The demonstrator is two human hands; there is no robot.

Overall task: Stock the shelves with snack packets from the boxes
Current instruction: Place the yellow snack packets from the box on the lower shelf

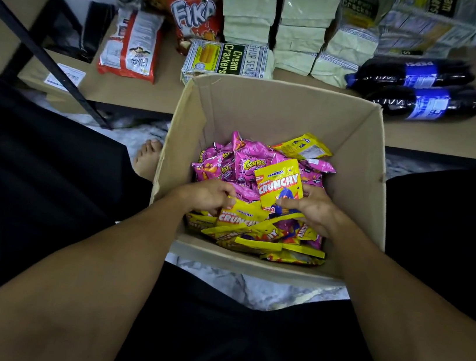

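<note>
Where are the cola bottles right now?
In the head view the two cola bottles lie on their sides on the shelf at upper right, right of the stacked cream cracker packs, beyond the cardboard box.

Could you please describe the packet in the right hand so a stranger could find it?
Find the open cardboard box before the shelf. At its right, the right hand grips a yellow Crunchy packet. Only this one is raised, logo showing whole, over the pink packets.

The snack packets [252,164] are piled in the box [283,110]. Behind the box a shelf [139,93] is placed; on it, cracker packs [229,59] are stacked directly behind the box, bottles [420,89] are laid behind-right, and a chips bag [131,46] behind-left.
</note>
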